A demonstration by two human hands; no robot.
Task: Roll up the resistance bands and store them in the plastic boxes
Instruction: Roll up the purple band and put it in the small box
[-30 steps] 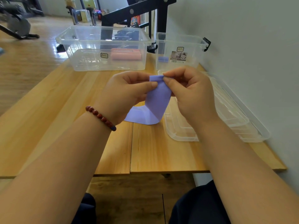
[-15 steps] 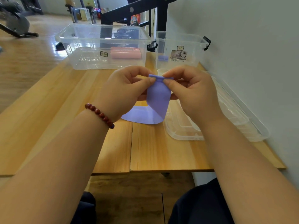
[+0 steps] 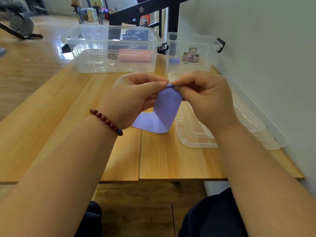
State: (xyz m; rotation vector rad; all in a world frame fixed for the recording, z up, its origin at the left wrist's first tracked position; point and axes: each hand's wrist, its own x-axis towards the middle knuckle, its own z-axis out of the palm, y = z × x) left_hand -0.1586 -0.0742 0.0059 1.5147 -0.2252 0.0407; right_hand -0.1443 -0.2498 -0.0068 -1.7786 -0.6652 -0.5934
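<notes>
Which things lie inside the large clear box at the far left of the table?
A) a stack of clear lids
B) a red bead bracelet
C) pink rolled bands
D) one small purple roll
C: pink rolled bands show through the wall of the large clear box, while the small purple roll lies in the smaller box to its right.

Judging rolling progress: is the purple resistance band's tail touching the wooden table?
Touching. Head view: the purple resistance band trails flat onto the wooden table.

purple band [image 3: 168, 106] top edge hidden under fingertips [image 3: 159, 85], box label [image 3: 112, 56] illegibly small; exercise machine [image 3: 18, 26] cropped
</notes>
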